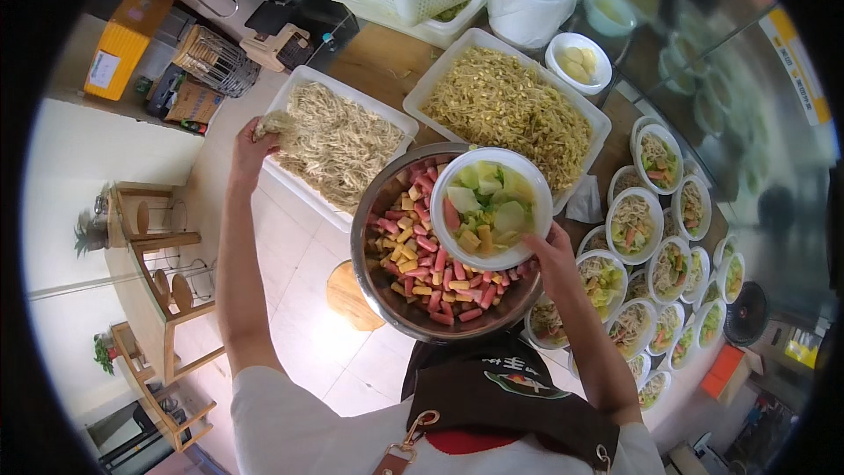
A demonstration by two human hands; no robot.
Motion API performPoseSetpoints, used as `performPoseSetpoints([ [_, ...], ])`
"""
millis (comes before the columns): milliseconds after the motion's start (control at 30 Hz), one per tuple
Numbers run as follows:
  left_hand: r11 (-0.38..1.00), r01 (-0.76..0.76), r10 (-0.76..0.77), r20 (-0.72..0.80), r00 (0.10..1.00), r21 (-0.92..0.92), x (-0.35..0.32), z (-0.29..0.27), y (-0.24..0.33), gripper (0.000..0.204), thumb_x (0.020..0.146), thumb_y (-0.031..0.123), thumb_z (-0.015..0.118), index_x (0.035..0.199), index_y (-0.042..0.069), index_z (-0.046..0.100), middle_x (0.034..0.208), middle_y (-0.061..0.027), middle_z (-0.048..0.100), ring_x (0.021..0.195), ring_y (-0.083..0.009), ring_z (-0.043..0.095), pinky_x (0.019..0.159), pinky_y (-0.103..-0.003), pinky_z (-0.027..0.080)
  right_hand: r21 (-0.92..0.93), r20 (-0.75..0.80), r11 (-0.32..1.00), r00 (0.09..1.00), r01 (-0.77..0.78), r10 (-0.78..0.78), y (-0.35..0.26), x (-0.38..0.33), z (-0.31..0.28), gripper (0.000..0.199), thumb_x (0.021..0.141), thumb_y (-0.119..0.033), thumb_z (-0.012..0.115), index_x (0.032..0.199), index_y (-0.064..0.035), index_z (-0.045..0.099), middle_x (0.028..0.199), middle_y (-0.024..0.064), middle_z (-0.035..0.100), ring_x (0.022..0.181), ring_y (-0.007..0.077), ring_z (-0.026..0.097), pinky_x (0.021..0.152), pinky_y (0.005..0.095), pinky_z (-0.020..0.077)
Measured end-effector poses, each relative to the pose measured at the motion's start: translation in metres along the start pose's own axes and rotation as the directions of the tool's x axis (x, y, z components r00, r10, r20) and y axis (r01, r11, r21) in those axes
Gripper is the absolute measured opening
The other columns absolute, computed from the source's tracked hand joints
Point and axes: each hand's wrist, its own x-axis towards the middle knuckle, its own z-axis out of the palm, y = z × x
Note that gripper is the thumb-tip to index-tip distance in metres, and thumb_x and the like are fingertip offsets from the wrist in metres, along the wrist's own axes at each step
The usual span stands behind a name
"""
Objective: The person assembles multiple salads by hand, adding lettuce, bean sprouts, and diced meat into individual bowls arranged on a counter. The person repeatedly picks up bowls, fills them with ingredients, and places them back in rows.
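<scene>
left hand (pixel 253 142) is pinching a clump of pale stringy strands (pixel 280 127) over the left edge of the white tray (pixel 303 195), left of centre. right hand's grip is clasping the lower-right rim of the white bowl (pixel 436 198), above the steel basin (pixel 420 324) at centre. likely wise: keeping bowl level, thumb clear of food, strands tightly bunched.
</scene>
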Motion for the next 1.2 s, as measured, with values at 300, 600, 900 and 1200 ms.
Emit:
performPoseSetpoints([
  [300, 0.953, 0.175, -0.069, 0.384, 0.921, -0.249, -0.093, 0.068, 0.168, 0.048, 0.082, 0.001, 0.057, 0.128, 0.003, 0.043, 0.103, -0.0091, 0.06, 0.086, -0.0152, 0.062, 0.072, -0.026, 0.054, -0.076, 0.116, 0.997, 0.993, -0.005, 0.014, 0.018, 0.035, 0.039, 0.035, 0.083, -0.006, 0.056, 0.116, -0.0006, 0.049, 0.087, 0.0082, 0.063, 0.058, 0.0115, 0.06, 0.043, 0.021, 0.0498],
  [600, 0.99, 0.046, -0.129, 0.692, 0.71, 0.137, -0.134, 0.181, 0.155, 0.042, 0.089, 0.014, 0.056, 0.128, 0.006, 0.041, 0.105, -0.0118, 0.058, 0.09, -0.0156, 0.061, 0.068, -0.025, 0.053, -0.064, 0.103, 0.998, 0.994, -0.025, 0.032, 0.003, 0.011, 0.033, 0.037, 0.079, -0.003, 0.057, 0.115, 0.001, 0.049, 0.087, 0.0113, 0.063, 0.051, 0.0151, 0.06, 0.042, 0.0236, 0.0517],
  [900, 0.737, -0.676, 0.566, 0.523, 0.638, 0.027, -0.18, 0.275, 0.224, 0.013, 0.079, -0.006, 0.058, 0.089, 0.003, 0.061, 0.082, -0.0087, 0.056, 0.079, -0.0214, 0.06, 0.063, -0.033, 0.049, 0.134, -0.041, 0.99, 0.998, -0.038, 0.044, 0.009, -0.044, -0.044, 0.033, 0.078, -0.009, 0.06, 0.11, -0.0039, 0.053, 0.076, 0.0039, 0.063, 0.055, 0.0101, 0.058, 0.046, 0.0238, 0.0481],
  [1200, 0.706, -0.692, 0.59, 0.416, 0.692, 0.149, -0.174, 0.333, 0.226, 0.012, 0.081, -0.008, 0.054, 0.089, -0.001, 0.058, 0.077, -0.0065, 0.053, 0.066, -0.0128, 0.049, 0.062, -0.025, 0.041, 0.248, -0.665, 0.902, 0.739, 0.353, -0.106, -0.055, -0.14, -0.275, 0.022, 0.081, -0.011, 0.059, 0.098, 0.0006, 0.051, 0.067, 0.0102, 0.059, 0.046, 0.0177, 0.056, 0.04, 0.0265, 0.0473],
])
